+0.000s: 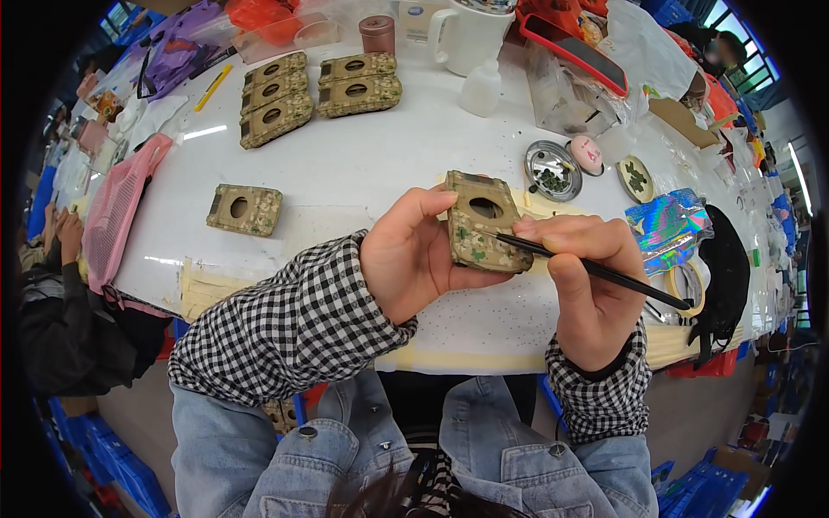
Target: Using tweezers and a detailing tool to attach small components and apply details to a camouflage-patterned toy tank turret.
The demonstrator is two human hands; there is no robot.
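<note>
My left hand is closed around a camouflage-patterned model vehicle hull, thumb on its left edge and fingers beneath. The hull is tan, brown and green, with a round hole in its top and a dark slatted strip at the far end. In my right hand I pinch a slim black brush-like tool. Its fine tip touches or almost touches the hull's top, just below the hole. Left of my hands lies a similar loose hull on the white table.
Several more hulls sit in two rows at the back. To the right are a round tin with small green bits, a pink round object, a shallow dish, a tape roll and a phone.
</note>
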